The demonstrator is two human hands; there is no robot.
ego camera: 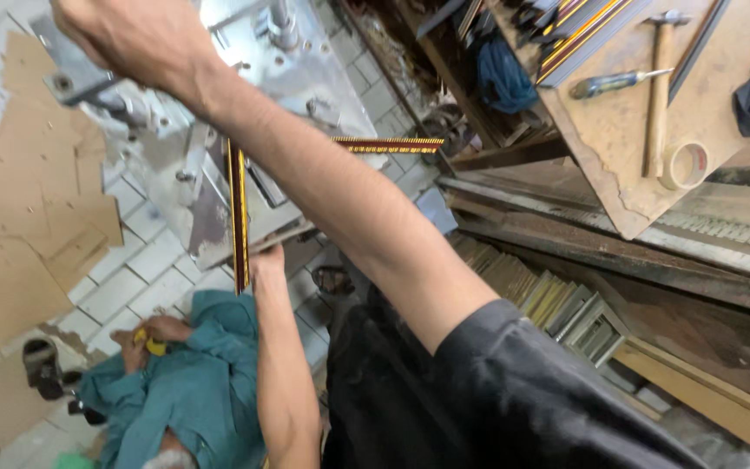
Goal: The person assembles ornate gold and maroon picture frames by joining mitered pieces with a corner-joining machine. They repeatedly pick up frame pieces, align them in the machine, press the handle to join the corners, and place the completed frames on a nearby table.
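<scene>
My right hand reaches far to the upper left and is closed around the grey handle of a metal framing machine. My left hand holds the near end of a dark red and gold moulding strip that lies on the machine's bed. A second matching moulding strip sticks out to the right of the machine, at a right angle to the first.
Another person in teal clothes sits on the tiled floor at lower left, with something yellow in their hands. A wooden bench at right carries a hammer, a screwdriver and a tape roll. Stacked mouldings lie below it.
</scene>
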